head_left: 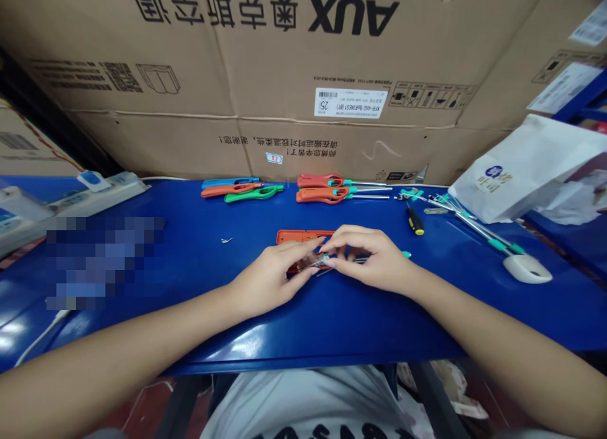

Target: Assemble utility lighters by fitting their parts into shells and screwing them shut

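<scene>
Near the front middle of the table, my left hand [272,274] is closed with thumb and fingers pinching a small clear, brownish part [310,260]. From the other side my right hand [372,255] meets it, its fingertips pinched at the right end of that part, where something shiny shows. Just behind and beneath them lies an orange lighter casing [289,236], partly covered by my fingers. A thin metal rod with a green end [406,254] pokes out beneath my right hand.
Behind my hands lie several gas lighters, some without rods [253,193] and some with rods [322,195]. To the right are a screwdriver [415,221], loose metal rods [478,227], a white object [527,269] and a paper bag [526,173]. A power strip [104,195] sits left; cardboard [265,97] stands behind.
</scene>
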`<move>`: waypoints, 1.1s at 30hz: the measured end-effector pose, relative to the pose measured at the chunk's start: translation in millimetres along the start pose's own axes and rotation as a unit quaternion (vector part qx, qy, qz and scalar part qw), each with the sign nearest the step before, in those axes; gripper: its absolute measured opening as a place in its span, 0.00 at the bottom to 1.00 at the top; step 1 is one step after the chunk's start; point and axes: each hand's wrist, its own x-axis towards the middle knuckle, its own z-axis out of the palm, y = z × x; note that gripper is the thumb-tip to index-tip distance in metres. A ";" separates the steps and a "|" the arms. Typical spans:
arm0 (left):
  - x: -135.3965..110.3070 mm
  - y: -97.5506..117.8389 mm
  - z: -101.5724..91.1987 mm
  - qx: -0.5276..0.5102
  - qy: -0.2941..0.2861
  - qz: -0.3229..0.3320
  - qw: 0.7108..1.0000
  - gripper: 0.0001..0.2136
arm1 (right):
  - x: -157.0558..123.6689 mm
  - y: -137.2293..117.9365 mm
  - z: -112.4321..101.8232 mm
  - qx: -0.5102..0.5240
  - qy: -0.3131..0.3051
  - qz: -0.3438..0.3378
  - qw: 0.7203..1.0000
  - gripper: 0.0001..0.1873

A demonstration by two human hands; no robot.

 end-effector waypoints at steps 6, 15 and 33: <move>0.2 3.3 -1.5 0.047 -0.022 0.023 0.998 0.21 | -1.3 -1.4 2.8 -0.022 -0.001 0.020 1.000 0.07; 6.9 -2.5 -1.5 -0.168 0.029 -0.133 0.976 0.14 | -0.2 8.8 -4.3 -0.015 -0.022 0.085 0.996 0.07; 7.4 -6.5 4.9 -0.210 0.025 -0.178 0.961 0.15 | -1.4 4.4 -3.2 0.107 -0.120 0.212 0.964 0.10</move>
